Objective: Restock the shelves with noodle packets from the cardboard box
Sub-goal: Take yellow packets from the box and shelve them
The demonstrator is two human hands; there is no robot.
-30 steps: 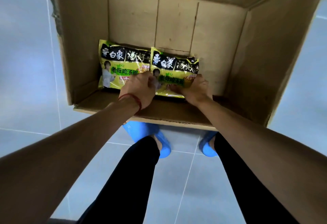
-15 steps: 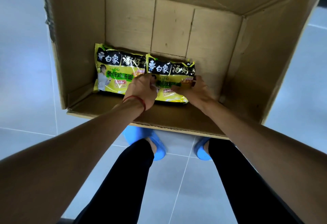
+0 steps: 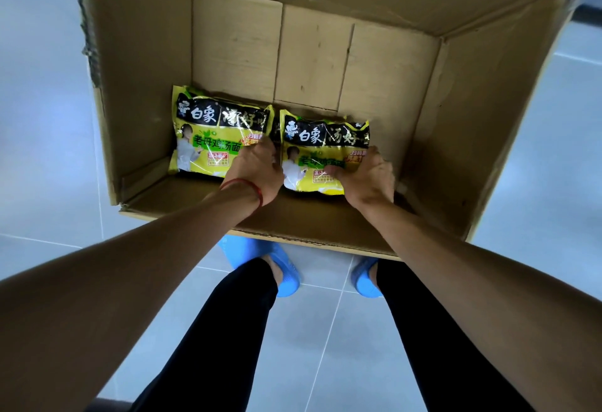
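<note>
The cardboard box [image 3: 146, 85] is judged nearly emptied: only two packets are seen inside, no shelves in view. The right packet [image 3: 322, 138] is gripped at its side edges by left hand [image 3: 257, 170] and right hand [image 3: 368, 180], fingers curled, arms extended downward. The left packet [image 3: 208, 138] lies just beside, at 9 o'clock.

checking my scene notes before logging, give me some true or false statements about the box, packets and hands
1. The left packet and right packet lie side by side in the cardboard box. True.
2. Both hands grip the left packet. False: the left hand and right hand grip the right packet.
3. The red cord is on the right wrist. False: the red cord circles the left wrist.
4. The person wears blue slippers. True.
</note>
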